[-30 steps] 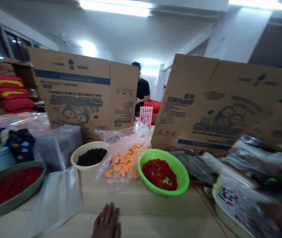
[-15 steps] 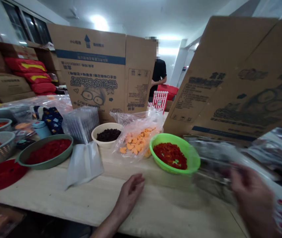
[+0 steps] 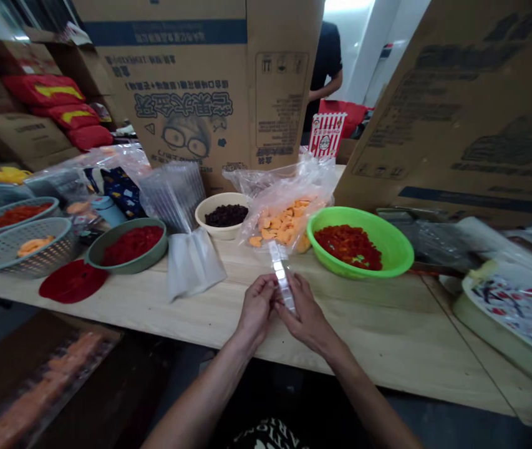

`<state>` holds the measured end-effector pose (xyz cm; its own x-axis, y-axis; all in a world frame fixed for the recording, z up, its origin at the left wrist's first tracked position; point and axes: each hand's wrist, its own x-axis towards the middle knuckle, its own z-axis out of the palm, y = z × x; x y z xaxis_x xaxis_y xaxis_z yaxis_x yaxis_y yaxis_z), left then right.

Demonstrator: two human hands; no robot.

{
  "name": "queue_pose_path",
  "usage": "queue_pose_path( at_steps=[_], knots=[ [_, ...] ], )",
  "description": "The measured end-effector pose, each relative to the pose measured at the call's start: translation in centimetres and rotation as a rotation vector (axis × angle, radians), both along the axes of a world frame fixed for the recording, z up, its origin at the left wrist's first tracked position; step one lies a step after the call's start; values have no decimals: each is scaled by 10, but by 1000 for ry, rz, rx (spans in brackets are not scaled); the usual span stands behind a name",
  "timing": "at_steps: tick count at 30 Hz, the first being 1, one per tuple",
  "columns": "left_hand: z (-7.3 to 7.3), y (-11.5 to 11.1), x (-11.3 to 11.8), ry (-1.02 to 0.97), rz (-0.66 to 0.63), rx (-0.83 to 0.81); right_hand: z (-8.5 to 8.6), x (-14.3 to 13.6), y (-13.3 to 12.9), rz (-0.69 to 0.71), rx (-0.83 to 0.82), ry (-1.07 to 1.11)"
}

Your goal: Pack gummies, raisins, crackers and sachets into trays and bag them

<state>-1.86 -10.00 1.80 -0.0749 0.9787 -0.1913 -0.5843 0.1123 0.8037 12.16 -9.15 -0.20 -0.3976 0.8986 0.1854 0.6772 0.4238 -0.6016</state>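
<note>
- Between the fingers of both hands: a clear plastic strip, narrow, divided into small cells; its far end runs out past the fingertips, away from the body.
- Left hand: fingers curled in, pinching the strip's left edge near its lower half.
- Right hand: fingers closed narrowly along the strip's right side, thumb at its near end; strip held.
- Just beyond the fingertips: clear bag with orange pieces; strip's far end overlaps it in view, contact cannot be told.
- Right of the fingers, near: bright green bowl, red pieces inside.
- Left of the fingers: flat translucent sleeve; behind it, cream bowl of dark pieces.
- Farther left of them: grey-green bowl, red disc just beside.
- Well right of the fingers: pale tub with patterned wrappers.
- Beneath the fingers: wooden table.
</note>
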Motion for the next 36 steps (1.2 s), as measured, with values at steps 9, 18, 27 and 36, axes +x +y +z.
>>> queue_pose_path(
  at_steps=[9,18,27,36],
  knots=[
    [-26,1,-12,19,35,-88,-11,-13,-11,-22,24,-342],
    [-9,-16,-4,-117,-200,-89,-36,11,-25,-13,-37,264],
    [-12,-26,29,-353,-85,-218,-12,16,-42,103,-426,807],
    [-16,-28,33,-280,-96,-217,-6,20,-47,87,-488,839]
  ],
)
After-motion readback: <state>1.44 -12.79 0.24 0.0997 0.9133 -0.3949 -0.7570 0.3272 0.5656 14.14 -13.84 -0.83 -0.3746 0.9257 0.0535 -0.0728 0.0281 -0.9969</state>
